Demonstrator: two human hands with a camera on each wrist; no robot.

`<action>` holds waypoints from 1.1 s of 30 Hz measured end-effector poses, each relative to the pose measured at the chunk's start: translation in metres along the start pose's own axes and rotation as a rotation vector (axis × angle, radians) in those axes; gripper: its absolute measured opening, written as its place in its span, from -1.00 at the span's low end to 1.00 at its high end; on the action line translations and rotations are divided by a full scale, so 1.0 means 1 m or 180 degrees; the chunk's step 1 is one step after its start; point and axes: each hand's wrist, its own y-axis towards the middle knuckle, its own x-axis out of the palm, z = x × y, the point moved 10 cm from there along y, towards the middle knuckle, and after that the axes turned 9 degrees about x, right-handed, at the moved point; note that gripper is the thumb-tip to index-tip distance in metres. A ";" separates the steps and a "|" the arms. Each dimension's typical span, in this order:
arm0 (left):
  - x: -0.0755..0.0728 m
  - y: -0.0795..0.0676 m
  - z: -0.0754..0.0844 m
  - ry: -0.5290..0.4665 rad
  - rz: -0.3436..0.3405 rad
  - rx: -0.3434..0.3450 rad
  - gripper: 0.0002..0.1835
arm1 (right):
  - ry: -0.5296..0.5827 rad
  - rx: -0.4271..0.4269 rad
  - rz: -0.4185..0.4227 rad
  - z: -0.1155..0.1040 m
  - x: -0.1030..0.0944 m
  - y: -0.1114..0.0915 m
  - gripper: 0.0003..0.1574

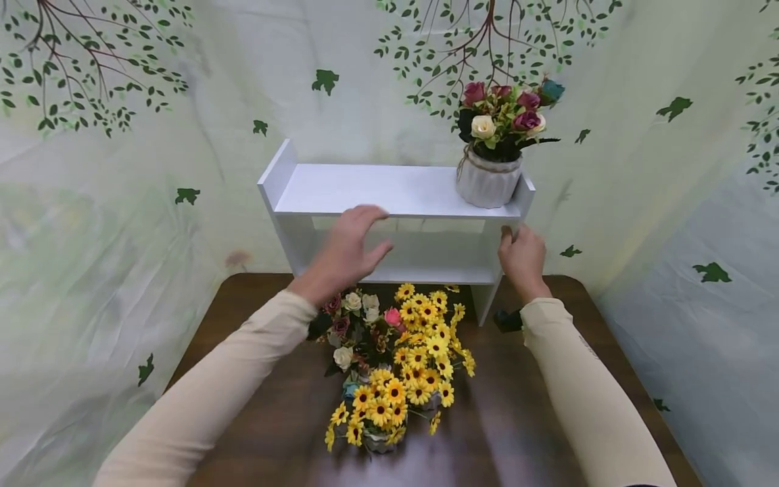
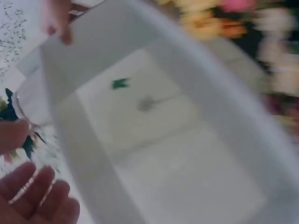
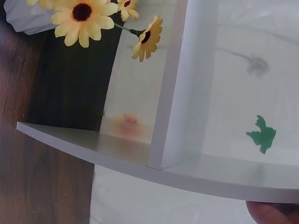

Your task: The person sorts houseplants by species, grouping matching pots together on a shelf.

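A white two-tier shelf (image 1: 365, 189) stands at the back of the brown table. My right hand (image 1: 525, 257) grips its right side panel, with the thumb at the front edge; in the left wrist view that hand (image 2: 55, 21) shows at the panel's edge. My left hand (image 1: 347, 247) hovers before the upper board, thumb and fingers spread, holding nothing. Its loosely bent fingers (image 2: 39, 193) show apart from the shelf in the left wrist view. On the upper board's right end sits a white ribbed pot (image 1: 489, 181) of purple and cream roses.
Below the shelf, pots of yellow daisies (image 1: 420, 338) and a bunch of cream and pink roses (image 1: 359, 325) crowd the middle of the table (image 1: 487, 433). A leaf-printed cloth (image 1: 365, 108) hangs behind. A small black object (image 1: 508, 321) lies by the right sleeve.
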 end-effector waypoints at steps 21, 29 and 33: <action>0.066 -0.277 -0.150 -0.0473 -0.0034 -0.2048 -0.75 | 0.0018 -0.0063 0.0089 -0.005 -0.003 -0.001 -0.56; 0.120 -0.290 -0.179 -0.0629 -0.0056 -0.2473 -0.53 | 0.0024 -0.0009 0.0111 -0.003 -0.005 0.002 -0.55; 0.131 -0.285 -0.181 -0.0697 0.0020 -0.2556 -0.41 | -0.0012 0.0023 0.0038 -0.002 -0.003 0.001 -0.56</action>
